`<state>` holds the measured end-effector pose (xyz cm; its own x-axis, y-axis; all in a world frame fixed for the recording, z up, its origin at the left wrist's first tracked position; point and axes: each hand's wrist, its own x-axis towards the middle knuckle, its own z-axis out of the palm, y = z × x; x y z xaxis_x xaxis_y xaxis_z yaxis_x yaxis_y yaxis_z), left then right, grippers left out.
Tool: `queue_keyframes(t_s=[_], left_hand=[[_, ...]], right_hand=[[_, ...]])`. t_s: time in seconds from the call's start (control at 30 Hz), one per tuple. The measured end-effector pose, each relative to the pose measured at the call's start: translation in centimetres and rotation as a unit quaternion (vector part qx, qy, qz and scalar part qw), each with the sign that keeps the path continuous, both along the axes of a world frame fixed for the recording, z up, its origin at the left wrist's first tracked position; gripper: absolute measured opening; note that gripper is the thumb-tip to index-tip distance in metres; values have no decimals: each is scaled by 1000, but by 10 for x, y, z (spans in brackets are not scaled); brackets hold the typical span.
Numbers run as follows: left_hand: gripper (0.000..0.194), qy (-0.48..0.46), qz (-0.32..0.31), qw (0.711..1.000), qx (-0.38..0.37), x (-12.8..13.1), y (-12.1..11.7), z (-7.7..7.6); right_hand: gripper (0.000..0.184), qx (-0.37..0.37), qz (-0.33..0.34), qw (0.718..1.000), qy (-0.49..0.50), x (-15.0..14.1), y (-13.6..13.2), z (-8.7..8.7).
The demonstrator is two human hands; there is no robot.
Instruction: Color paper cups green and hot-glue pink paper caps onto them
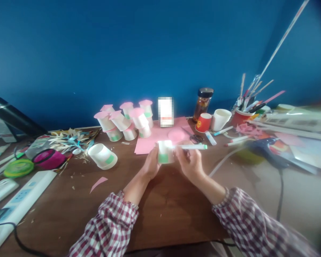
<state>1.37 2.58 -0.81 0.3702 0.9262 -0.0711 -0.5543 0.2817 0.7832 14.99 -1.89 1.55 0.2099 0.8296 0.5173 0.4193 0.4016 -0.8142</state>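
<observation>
Head: brown table (163, 210), blue wall (139, 53)

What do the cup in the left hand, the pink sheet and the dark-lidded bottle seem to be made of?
Cup: probably matt white paper, judging by its plain, disposable-looking shape.
Pink sheet: likely paper or thin card, matt, lying flat with straight edges.
Bottle: glass or clear plastic, smooth-looking; its see-through side doesn't settle which.

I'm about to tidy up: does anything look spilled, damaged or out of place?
A pink scrap lies loose near the lone cup on the left, and pale bits are strewn left of it, like litter. At the back, a pixelated white patch hides what is there. No spill shows.
</observation>
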Motion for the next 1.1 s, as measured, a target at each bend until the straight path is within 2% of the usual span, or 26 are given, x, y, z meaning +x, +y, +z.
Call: queue_keyframes(t_s=[0.63,1.1], left_hand=[[43,-1,9,1000,-8,1,0,-2],[39,-4,12,1000,-14,1,-3,6]], right_hand=[[16,-3,-10,1000,-19,1,1,0],[15,-7,5,1000,-4,2,1,0]])
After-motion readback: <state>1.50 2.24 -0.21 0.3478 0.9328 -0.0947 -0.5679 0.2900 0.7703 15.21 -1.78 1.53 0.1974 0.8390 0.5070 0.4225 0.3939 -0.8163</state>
